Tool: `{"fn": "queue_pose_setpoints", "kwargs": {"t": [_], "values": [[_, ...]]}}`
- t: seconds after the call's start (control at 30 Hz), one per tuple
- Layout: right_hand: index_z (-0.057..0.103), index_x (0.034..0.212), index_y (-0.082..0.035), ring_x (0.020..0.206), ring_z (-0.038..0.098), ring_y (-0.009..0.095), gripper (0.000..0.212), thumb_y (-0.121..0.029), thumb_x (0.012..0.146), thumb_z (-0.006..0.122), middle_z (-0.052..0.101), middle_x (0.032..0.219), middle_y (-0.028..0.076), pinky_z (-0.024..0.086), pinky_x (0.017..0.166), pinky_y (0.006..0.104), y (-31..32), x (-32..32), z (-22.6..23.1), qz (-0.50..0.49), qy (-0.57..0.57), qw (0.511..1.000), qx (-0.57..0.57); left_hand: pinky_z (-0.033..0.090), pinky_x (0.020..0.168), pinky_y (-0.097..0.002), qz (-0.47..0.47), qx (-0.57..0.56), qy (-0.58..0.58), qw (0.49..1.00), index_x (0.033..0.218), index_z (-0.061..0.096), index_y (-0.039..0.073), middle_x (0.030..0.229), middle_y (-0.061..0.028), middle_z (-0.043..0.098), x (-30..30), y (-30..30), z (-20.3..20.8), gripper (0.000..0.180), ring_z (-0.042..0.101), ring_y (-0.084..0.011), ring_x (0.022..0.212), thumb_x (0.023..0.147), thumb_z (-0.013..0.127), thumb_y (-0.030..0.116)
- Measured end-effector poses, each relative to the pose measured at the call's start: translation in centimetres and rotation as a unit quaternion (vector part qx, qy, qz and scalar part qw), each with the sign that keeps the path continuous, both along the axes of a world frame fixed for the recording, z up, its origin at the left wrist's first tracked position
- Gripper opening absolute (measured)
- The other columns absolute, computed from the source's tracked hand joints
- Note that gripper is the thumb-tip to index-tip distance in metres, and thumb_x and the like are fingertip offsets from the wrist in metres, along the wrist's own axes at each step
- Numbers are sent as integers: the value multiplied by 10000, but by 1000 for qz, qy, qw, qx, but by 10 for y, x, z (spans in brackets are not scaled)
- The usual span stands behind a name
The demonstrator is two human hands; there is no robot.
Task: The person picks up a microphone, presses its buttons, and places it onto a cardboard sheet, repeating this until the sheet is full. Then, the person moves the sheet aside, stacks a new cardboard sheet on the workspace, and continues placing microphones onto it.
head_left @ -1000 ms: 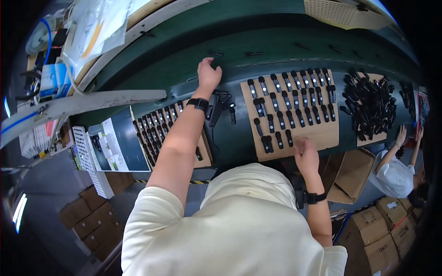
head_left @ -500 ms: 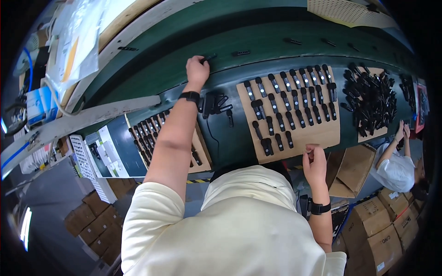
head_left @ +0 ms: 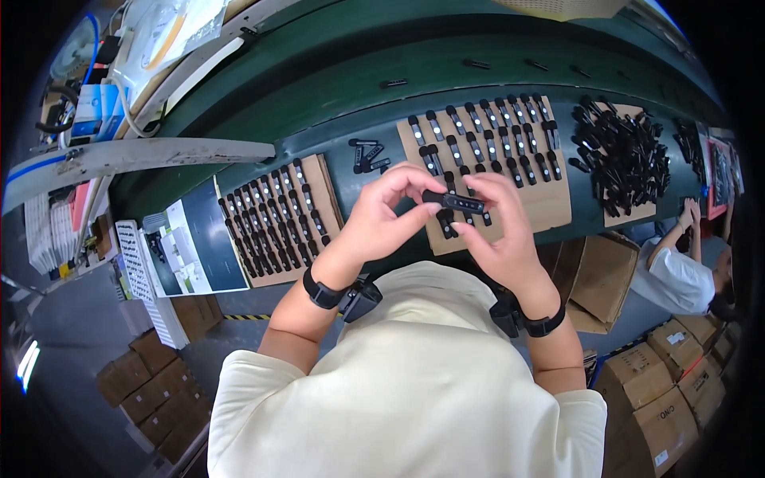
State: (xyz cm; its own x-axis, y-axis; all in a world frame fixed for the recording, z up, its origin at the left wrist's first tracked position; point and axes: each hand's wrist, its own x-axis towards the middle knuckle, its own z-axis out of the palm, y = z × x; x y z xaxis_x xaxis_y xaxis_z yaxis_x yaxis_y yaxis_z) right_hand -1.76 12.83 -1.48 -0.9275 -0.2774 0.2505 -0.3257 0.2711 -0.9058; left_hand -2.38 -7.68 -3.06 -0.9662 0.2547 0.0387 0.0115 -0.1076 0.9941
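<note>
The scene is viewed from the wearer's head by the left one of two fisheye cameras worn side by side; the lens is pointed steeply downward, so that the cream shirt [head_left: 422,366] is seen from above, very near, at the lower centre; the left hand [head_left: 386,219] and right hand [head_left: 510,231] are framed close by, near the middle; the bench [head_left: 587,195] is spread beyond them across the width; a co-worker [head_left: 681,275] is caught farther off at the right; cardboard boxes [head_left: 657,398] are shown below; straight edges are bent toward the dark round rim; the picture is kept upright and unmirrored.
</note>
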Motion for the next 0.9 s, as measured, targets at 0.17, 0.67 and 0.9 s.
{"fn": "queue_pose_setpoints", "kwargs": {"t": [0.17, 0.67, 0.9], "values": [[586, 1121, -25, 907, 604, 216, 381, 21, 771, 730, 609, 1071, 121, 485, 772, 299, 3, 19, 3, 37, 18, 999, -19, 454, 906, -319, -61, -51, 53, 995, 1078, 618, -3, 1055, -88, 573, 23, 5, 25, 246, 550, -181, 1002, 839, 651, -50], [607, 1042, -26, 888, 607, 208, 313, 14, 767, 751, 621, 992, 105, 486, 761, 299, 7, 34, 12, 25, 86, 996, -4, 464, 844, -322, -46, -156, 63, 985, 1006, 637, 22, 958, -82, 631, 38, 7, 36, 200, 584, -191, 900, 833, 730, 59], [601, 1040, -24, 838, 574, 171, 307, 5, 774, 754, 601, 984, 86, 477, 756, 279, 15, 38, 8, 25, -19, 999, -35, 464, 865, -347, -25, -194, 196, 961, 985, 643, 33, 938, -83, 648, 33, 8, 40, 207, 605, -219, 916, 811, 749, 69]]}}
